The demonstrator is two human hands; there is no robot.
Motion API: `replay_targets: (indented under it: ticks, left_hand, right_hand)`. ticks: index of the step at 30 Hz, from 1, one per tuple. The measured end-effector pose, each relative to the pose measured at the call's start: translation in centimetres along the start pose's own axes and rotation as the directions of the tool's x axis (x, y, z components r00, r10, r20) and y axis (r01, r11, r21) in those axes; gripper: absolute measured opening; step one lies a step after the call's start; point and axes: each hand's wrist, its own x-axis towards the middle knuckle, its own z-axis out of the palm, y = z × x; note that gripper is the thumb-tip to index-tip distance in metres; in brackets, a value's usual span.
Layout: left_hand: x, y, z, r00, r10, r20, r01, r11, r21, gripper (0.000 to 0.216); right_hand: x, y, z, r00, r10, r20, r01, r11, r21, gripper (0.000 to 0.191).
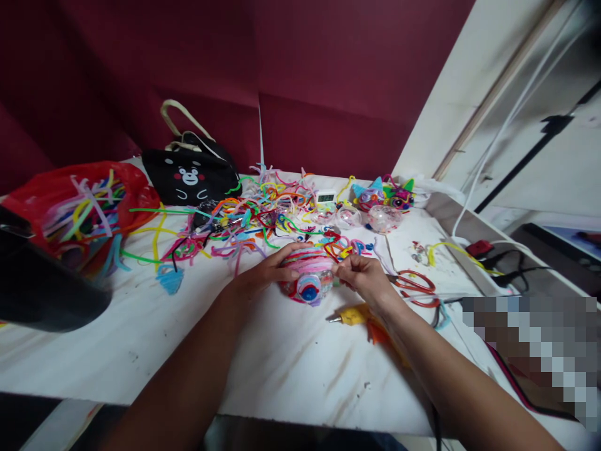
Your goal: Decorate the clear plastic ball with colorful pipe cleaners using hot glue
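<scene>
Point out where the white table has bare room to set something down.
Bare white tabletop lies near the front edge, left of the left hand, and between both forearms. Crowded: the multicoloured pipe-cleaner tangle behind the pink wrapped ball, and around the yellow glue gun beside the right hand.

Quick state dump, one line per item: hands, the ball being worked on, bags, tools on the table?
left hand: cupped over the pink wrapped ball, holding it
right hand: pinching at the ball's right side
pink wrapped ball: resting on the table, held between both hands
red plastic bag: open, full of pipe cleaners
black bear bag: upright against the wall
yellow glue gun: lying flat, untouched
clear balls: bare, unwrapped
</scene>
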Motion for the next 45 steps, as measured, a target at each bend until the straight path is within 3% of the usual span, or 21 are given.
replay_targets:
  ticks: [6, 14, 20, 25, 28, 33, 37, 45]
  left_hand:
    - [0.0, 0.6, 0.4, 0.992, 0.023, -0.127, 0.003, 0.979, 0.202, 0.072]
    - [-0.5, 1.5, 0.7, 0.974, 0.075, -0.213, 0.007, 0.932, 0.361, 0.063]
    - [-0.6, 1.5, 0.4, 0.983, 0.076, -0.167, -0.016, 0.942, 0.334, 0.077]
    - [-0.8, 2.1, 0.5, 0.981, 0.061, -0.182, 0.011, 0.928, 0.373, 0.063]
    - [-0.6, 1.8, 0.6, 0.97, 0.08, -0.229, -0.007, 0.953, 0.303, 0.063]
    - [0.1, 0.4, 1.2, 0.96, 0.111, -0.256, -0.07, 0.984, 0.164, 0.059]
    - [0.4, 0.2, 1.6, 0.981, 0.051, -0.188, -0.028, 0.992, 0.12, 0.061]
    - [-0.5, 1.2, 1.7, 0.988, 0.039, -0.148, 0.007, 0.954, 0.3, 0.07]
  right_hand:
    - [-0.1, -0.3, 0.5, 1.0, 0.01, 0.018, -0.01, 0.999, 0.034, 0.038]
    - [0.3, 0.0, 1.6, 1.0, -0.014, 0.015, 0.013, 0.997, 0.077, 0.035]
    - [0.7, 0.0, 2.1, 0.999, 0.04, -0.003, -0.04, 0.996, 0.082, 0.04]
    - [1.2, 0.1, 2.4, 0.987, 0.148, 0.068, -0.153, 0.986, 0.064, 0.05]
    - [1.5, 0.0, 2.7, 0.979, 0.182, 0.087, -0.186, 0.982, 0.031, 0.05]
    - [1.5, -0.3, 1.8, 0.995, 0.095, 0.03, -0.093, 0.994, -0.06, 0.054]
    - [0.6, -0.5, 0.7, 0.999, 0.05, -0.002, -0.05, 0.988, -0.144, 0.056]
    - [-1.4, -1.0, 1.7, 0.999, -0.041, -0.033, 0.028, 0.947, -0.32, 0.048]
